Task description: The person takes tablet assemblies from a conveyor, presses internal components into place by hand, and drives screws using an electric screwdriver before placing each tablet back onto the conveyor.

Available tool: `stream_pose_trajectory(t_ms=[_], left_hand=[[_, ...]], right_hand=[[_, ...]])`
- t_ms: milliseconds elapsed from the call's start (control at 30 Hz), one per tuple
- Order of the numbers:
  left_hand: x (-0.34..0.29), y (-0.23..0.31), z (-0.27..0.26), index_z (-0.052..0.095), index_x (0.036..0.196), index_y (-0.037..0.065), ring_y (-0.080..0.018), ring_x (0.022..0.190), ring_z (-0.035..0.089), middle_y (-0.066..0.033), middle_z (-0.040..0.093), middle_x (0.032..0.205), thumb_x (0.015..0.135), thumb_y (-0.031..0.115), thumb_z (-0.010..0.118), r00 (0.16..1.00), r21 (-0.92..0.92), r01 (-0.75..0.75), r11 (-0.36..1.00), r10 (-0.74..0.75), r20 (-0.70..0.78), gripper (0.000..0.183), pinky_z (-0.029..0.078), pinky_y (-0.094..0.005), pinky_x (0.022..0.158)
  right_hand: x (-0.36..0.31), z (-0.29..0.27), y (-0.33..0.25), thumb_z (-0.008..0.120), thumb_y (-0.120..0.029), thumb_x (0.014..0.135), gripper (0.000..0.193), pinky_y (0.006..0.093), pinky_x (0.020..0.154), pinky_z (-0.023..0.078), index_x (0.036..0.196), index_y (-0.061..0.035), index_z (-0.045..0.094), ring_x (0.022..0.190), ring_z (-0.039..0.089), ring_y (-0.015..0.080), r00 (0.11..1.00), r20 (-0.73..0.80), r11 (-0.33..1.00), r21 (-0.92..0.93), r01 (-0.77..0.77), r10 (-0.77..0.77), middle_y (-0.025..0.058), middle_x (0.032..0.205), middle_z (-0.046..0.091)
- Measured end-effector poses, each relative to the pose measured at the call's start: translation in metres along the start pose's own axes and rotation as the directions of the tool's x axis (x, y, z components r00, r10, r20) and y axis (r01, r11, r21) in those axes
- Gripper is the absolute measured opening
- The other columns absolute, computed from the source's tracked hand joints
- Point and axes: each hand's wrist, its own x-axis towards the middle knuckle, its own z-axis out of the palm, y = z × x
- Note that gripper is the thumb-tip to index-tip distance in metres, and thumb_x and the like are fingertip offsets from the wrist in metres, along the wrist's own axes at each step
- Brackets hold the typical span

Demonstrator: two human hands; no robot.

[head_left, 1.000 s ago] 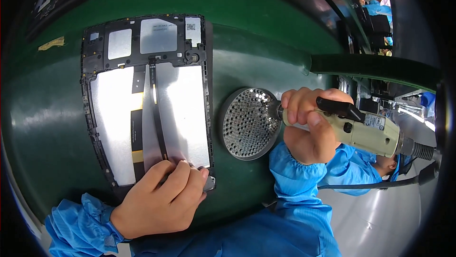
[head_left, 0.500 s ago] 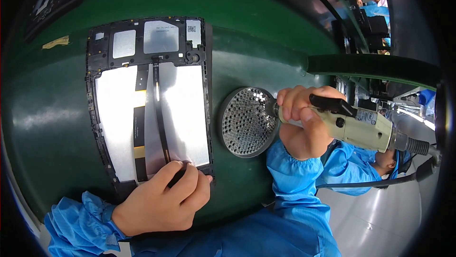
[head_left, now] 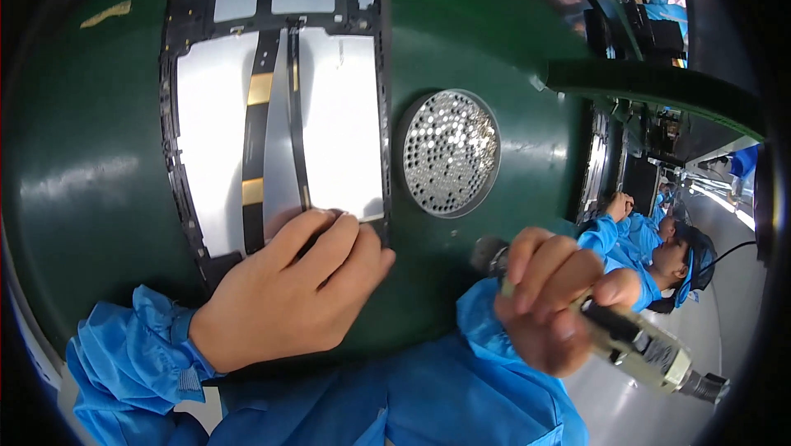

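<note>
Clutching a tool (head_left: 655, 355), the right hand (head_left: 545, 298) hangs clear of the dish (head_left: 401, 153) (left hand (head_left: 292, 293) at edge of panel (head_left: 344, 124), grip unclear)

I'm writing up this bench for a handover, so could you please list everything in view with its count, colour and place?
Framed panel: 1, black and silver, left of centre
Wide strip: 1, black with gold bands, on the panel
Thin strip: 1, mostly black, right of the wide strip
Round tray: 1, grey, right of the panel
Scrap: 1, yellowish, upper left
Table: 1, green, beneath these
Bar: 1, green, upper right
Other people: at least 2, blue and pink clothing, right
Power tool: 1, pale green and black, lower right
Left hand: 1, bare, at the panel's lower end
Right hand: 1, bare, holding the tool
Sleeves: 2, blue, lower edge
</note>
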Motion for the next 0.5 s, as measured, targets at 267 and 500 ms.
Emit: stream_pose_trajectory(t_ms=[267,500], left_hand=[[-0.004,-0.002,0.006,0.071,0.093,-0.001,-0.0299,0.099,0.056,-0.0151,0.061,0.101,0.075,0.008,0.072,0.999,-0.084,0.039,0.996,-0.039,-0.001,0.02,0.047,-0.0426,0.087],[-0.005,0.0,0.006,0.071,0.083,-0.004,-0.0308,0.099,0.058,-0.0181,0.064,0.099,0.074,0.007,0.074,0.997,-0.109,0.025,0.994,-0.032,-0.069,0.015,0.048,-0.0439,0.087]], right_hand=[[-0.012,0.029,0.013,0.064,-0.002,0.078,0.032,0.0347,0.051,0.047,0.105,-0.0064,0.047,0.052,0.054,0.0184,0.99,0.127,0.997,0.05,-0.064,0.057,0.0057,0.063,0.053],[-0.016,0.036,0.009,0.069,-0.002,0.077,0.03,0.0354,0.049,0.048,0.099,-0.0025,0.048,0.05,0.053,0.0201,0.993,0.095,0.993,0.085,-0.082,0.074,0.0084,0.062,0.054]])
